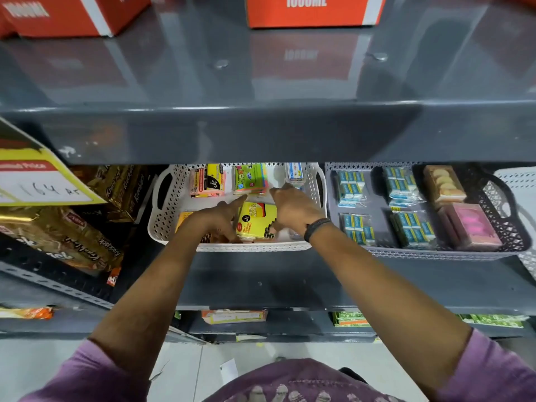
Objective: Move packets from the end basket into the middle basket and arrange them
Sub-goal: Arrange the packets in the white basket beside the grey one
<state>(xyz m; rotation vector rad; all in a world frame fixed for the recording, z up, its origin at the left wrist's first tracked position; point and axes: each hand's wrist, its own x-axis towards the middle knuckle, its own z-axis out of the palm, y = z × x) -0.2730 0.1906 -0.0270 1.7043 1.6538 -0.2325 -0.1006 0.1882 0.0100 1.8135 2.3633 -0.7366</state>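
Purple patterned shirt fabric (290,384) is being seen nearest the lens, with purple sleeves pushed up on both arms. Both bare forearms are being stretched forward over the grey metal shelf (261,280) into the white perforated plastic basket (232,246).

Left hand (217,217): index finger is being extended toward the back row, the remaining fingers being curled down beside the yellow sticky-note packet (256,220); whether that packet is being gripped cannot be told. Right hand (293,207): fingers are being spread loosely above the basket, thumb being lowered against the yellow packet's right edge, nothing clearly being pinched. A dark band (316,227) is being worn on the right wrist.

The yellow packet is lying at the white basket's front, between the two hands. Along the back wall, a pink-and-yellow packet (207,181), a green multicolour packet (251,178) and a small white-and-blue packet (294,172) are being kept upright.

Just beside, to the right, a grey perforated basket (435,253) is being filled with blue-and-white wrapped packets (351,187) in rows, plus a pink box (470,227) and a tan box (443,182). Farther right, another white basket (522,181) is being partly shown. Gold snack packs (58,236) are lying to the left. Red cartons (313,10) are standing on the upper shelf.
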